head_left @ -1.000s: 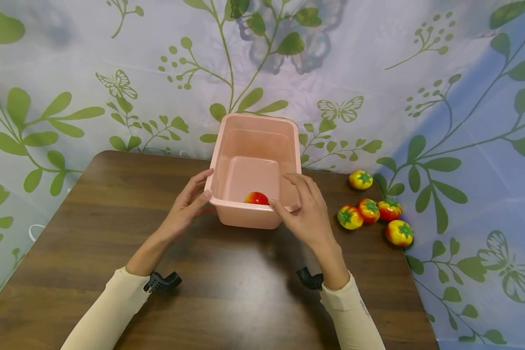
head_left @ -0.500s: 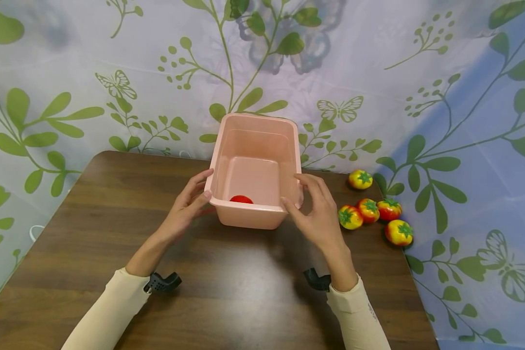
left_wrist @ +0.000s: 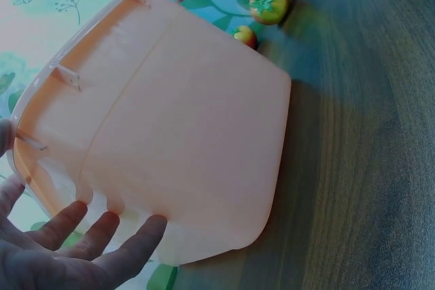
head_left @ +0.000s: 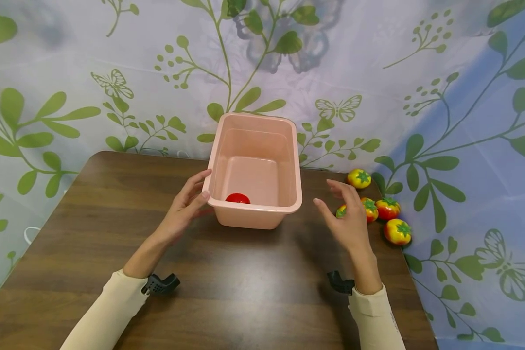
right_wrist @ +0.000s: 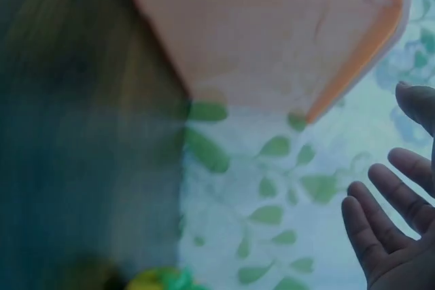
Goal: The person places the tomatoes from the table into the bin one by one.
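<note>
A pink plastic tub [head_left: 257,217] stands at the back of the wooden table, its opening facing me. One red toy fruit [head_left: 238,199] lies inside at the near left, partly hidden by the front wall. My left hand [head_left: 180,210] holds the tub's left rim; in the left wrist view several fingertips [left_wrist: 153,225] press its outer wall. Right of the tub my right hand [head_left: 349,219] hovers with nothing in it, fingers spread, overlapping part of a group of red-and-yellow toy fruits [head_left: 388,208] with green leafy tops.
Toward the table's right edge sit another toy fruit [head_left: 397,232] and, farther back, a yellow-red one [head_left: 359,178]. A leaf-patterned cloth [head_left: 148,73] hangs behind the table [head_left: 245,291] and on its right.
My right hand has left the tub's near right rim and moved right, over beside the toy fruits. The red fruit has rolled left inside the tub. My left hand has stayed on the rim.
</note>
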`<state>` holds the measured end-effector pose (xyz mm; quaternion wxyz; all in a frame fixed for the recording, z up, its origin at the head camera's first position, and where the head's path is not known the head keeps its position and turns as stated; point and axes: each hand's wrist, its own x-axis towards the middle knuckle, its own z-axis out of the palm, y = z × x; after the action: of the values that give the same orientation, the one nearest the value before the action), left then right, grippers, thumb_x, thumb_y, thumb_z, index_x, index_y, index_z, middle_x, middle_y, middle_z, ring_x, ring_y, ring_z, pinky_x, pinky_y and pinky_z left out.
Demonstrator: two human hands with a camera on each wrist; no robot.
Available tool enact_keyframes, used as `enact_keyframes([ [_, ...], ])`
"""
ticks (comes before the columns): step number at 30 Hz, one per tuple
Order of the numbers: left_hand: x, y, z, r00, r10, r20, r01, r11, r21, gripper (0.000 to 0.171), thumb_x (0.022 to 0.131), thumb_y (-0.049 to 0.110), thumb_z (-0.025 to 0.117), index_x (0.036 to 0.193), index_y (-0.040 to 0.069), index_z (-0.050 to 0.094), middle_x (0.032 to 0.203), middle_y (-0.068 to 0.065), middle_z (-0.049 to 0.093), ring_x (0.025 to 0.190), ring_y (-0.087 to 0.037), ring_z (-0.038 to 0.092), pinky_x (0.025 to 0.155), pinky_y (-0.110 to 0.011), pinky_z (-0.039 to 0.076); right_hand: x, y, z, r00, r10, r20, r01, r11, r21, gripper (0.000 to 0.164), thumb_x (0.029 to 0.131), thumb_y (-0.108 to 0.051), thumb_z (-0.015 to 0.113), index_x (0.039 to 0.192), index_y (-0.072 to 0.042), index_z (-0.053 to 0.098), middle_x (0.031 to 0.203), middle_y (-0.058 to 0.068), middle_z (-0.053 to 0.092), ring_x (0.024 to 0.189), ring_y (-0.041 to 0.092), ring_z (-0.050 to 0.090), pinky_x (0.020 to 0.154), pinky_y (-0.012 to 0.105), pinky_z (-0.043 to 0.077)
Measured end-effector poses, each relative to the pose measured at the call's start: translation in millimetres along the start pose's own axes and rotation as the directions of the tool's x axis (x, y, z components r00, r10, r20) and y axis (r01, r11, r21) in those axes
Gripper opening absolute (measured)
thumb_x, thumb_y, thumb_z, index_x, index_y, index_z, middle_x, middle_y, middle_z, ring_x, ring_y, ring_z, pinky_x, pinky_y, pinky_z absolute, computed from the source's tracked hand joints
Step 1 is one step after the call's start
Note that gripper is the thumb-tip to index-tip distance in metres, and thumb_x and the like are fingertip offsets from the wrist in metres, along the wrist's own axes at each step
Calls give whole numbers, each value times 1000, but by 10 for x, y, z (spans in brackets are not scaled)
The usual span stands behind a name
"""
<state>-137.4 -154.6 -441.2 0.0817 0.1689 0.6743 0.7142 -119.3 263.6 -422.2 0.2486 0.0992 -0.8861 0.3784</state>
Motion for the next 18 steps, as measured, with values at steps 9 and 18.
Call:
enact_keyframes([
  [9,-6,1,0,1000,-3,2,3,1000,12,58,116,18,47,170,29,30,170,-22,34,137,-18,60,107,-53,61,-161,462,-69,993,113,-28,-115,990,-87,59,90,-24,89,142,-11,66,141,17,63,125,39,59,106,54,47],
  [18,-2,-3,1,1000,7,0,-7,1000,-1,58,116,16,47,170,26,30,169,-21,35,136,-17,61,105,-47,63,-313,805,-105,988,150,-31,-152,980,-126,58,87,-17,90,138,-3,65,134,25,62,131,46,50,113,63,37],
])
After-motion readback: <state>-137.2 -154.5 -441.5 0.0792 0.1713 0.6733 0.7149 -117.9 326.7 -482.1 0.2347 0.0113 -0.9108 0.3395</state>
